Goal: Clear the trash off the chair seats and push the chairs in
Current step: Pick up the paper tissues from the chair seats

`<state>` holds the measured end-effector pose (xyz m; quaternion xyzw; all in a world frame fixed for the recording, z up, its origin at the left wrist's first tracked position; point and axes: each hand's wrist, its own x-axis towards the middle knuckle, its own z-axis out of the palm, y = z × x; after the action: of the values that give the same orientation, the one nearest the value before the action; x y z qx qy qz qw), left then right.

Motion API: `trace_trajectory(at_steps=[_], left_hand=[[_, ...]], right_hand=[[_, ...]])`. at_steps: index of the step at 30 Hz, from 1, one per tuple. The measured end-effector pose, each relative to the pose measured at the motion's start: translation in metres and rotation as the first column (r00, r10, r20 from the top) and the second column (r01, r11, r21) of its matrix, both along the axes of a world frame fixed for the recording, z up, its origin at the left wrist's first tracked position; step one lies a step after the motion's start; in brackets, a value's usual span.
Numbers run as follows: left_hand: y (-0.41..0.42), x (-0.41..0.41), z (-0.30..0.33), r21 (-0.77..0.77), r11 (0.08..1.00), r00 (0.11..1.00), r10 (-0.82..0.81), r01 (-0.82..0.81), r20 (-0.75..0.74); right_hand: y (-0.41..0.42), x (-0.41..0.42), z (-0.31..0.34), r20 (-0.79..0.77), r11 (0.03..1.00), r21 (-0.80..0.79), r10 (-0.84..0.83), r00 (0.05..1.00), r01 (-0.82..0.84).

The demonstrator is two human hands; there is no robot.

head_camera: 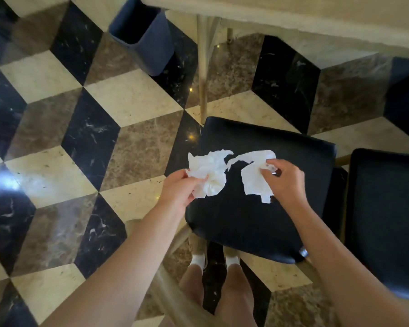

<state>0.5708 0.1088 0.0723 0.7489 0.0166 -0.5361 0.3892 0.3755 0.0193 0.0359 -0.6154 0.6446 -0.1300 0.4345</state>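
Trash: two white tissue pieces, both over the black chair seat (257, 223), near its front-left part.
Crumpled tissue (208, 173): wadded, ragged edges, hung partly past seat's left edge; held by left hand (180, 190).
Flat tissue (253, 175): thinner torn sheet w/ a strip curving up & left toward the crumpled one; lower part looked to lie on seat, can't tell if lifted.
L fingers: thumb & fingertips pinched on the wad's lower left side.
R hand (286, 180): fingers curled, tips pinched on the flat sheet's upper right corner.
Chair: padded black seat, pale wood frame, stood pulled out from table (293, 17), well apart from its edge.
2nd chair (387, 220): black seat just beside first, on the right, cut off by frame edge.
Bin (142, 36): dark blue, open top, on floor left of table leg (202, 74), well apart from seat.
Floor (57, 138): glossy marble, cube pattern in cream, brown, black.
Person: bare forearms, legs & white shoes (198, 259) seen below seat.
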Motion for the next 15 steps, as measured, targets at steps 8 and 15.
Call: trace_trajectory(at_steps=[8,15], left_hand=[[0.033,0.030,0.101,-0.044,0.999,0.980,0.038,-0.030,0.196],[0.081,0.102,0.172,-0.150,0.984,0.912,0.145,-0.093,0.383]], right_hand=[[0.009,0.055,0.144,0.112,0.991,-0.094,0.102,0.988,-0.092],[0.055,0.141,0.200,0.133,0.963,-0.126,0.253,0.958,-0.237]])
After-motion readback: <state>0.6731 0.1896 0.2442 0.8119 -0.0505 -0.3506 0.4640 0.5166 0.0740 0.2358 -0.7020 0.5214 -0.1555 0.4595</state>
